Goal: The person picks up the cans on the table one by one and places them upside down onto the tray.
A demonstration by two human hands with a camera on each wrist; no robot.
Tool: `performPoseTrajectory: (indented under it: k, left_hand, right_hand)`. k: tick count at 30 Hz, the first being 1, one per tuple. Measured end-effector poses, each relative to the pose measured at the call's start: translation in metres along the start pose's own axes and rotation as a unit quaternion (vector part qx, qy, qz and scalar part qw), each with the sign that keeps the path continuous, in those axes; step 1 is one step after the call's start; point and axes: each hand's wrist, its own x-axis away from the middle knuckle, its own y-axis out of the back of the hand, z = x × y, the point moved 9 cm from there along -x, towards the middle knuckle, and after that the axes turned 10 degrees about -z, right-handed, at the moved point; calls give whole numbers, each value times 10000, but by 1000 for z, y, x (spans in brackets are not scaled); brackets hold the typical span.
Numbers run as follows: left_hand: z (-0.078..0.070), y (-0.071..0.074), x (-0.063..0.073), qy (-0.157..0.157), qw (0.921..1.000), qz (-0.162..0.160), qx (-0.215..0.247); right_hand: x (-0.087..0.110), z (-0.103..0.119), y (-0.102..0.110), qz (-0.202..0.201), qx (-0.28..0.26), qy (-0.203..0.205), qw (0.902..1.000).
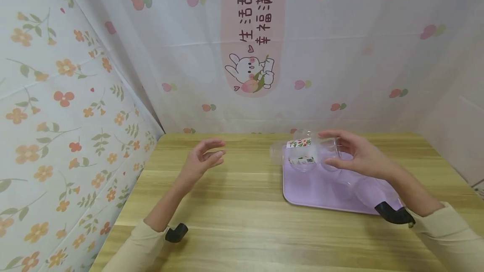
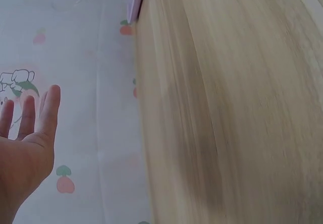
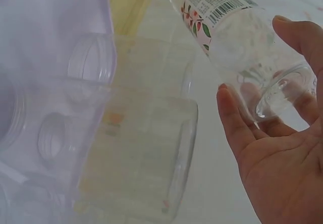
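My right hand (image 1: 361,154) grips a clear bottle (image 1: 301,152) by one end, its thumb and fingers spread round the wall. The bottle lies sideways over the far left part of a purple tray (image 1: 298,194). A printed label (image 3: 222,9) with red flowers, green leaves and a barcode wraps the bottle in the right wrist view. On the tray side, several clear containers (image 3: 144,148) lie beneath and beside the held bottle. My left hand (image 1: 204,158) hovers over the left part of the table, fingers loosely bent and nothing in them.
The wooden table (image 1: 234,221) runs back to a white curtain (image 1: 181,53) with fruit prints and a rabbit drawing. Along the left side hangs a flowered cloth (image 1: 68,108). Near the tray's right part, more clear containers (image 1: 368,192) overlap below my right forearm.
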Motion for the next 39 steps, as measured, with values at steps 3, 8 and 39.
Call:
performPoseTrajectory:
  k: [3,8,39]
  left_hand:
    - [0,4,1,-80,9999,22,-122]
    - [0,9,3,-161,9991,63,-382]
    - [-3,25,11,-424,9553,255,-2915]
  right_hand:
    - [0,-2,0,109,247,-108,9996]
    - [0,-5,-1,331,760,-211,9963]
    - [4,-2,3,1135,1310,11,9849]
